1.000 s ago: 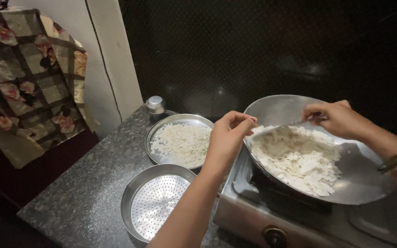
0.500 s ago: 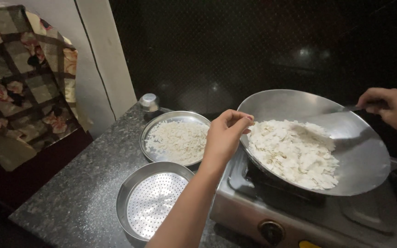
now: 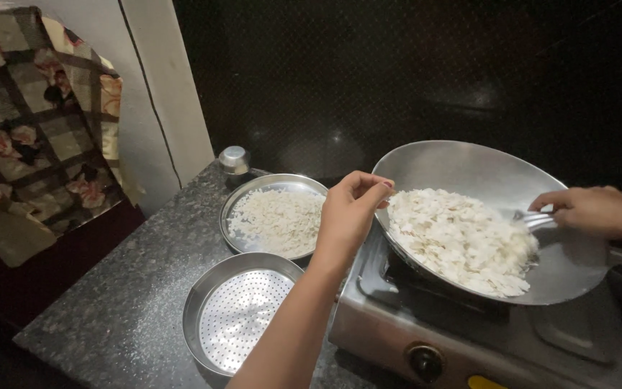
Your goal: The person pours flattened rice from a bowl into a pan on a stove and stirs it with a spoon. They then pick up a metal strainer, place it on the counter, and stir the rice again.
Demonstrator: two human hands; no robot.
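steadying a wide steel wok [image 3: 469, 169] on a gas stove [image 3: 426, 324], the left hand [image 3: 350, 209] pinches the pan's near rim between closed fingertips while the right hand [image 3: 588, 210] is curled shut on the handle of a metal spatula [image 3: 534, 220] whose blade is buried in the food. the wok sits tilted between the two hands, piled with white flattened-rice flakes [image 3: 462, 241] that lie heaped toward its lower side. the flakes look dry, light and brittle, likely to scatter or crumble if stirred hard; the pan itself looks thin, stiff and smooth, probably slippery at the lip and apt to rock on the burner, so the bare rim where the left hand holds it seems the only ready place to take it, since no handle shows. the left forearm reaches up from the bottom of the view, wrist bent slightly down, knuckles upward; the right arm comes in from the right edge, nearly level, hand palm-down over the wok's far side. just left of the left hand lies a steel plate [image 3: 253, 191] of finer white grain, and below that hand a round perforated steel sieve [image 3: 203, 302], both on the speckled dark stone worktop [image 3: 102, 302]. beyond the plate stands a small capped steel container [image 3: 235, 161]; a floral cloth [image 3: 30, 122] hangs well to the left.
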